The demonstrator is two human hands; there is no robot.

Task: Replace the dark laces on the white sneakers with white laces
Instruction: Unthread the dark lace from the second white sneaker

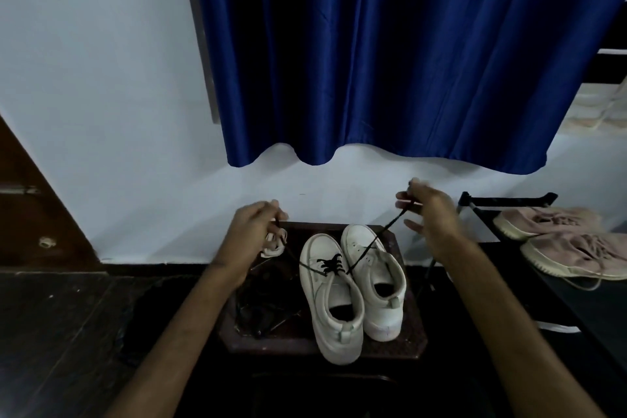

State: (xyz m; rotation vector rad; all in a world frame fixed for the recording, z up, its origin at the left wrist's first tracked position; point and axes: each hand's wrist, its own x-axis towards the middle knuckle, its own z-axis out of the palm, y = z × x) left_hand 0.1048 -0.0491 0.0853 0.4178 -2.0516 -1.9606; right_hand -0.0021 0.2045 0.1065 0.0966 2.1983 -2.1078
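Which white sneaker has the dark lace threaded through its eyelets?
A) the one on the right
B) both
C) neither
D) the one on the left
D: the dark lace criss-crosses the left sneaker only, its ends pinched by the left hand and right hand; the right sneaker shows bare eyelets.

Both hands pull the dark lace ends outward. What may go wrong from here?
The thin dark shoelace crosses the eyelets of the laced white leather sneaker; sideways pulling may only tighten it.
That sneaker's heel overhangs the near edge of the dark wooden table; a tug may tip it off.
The left hand may knock the coiled white lace beside it.
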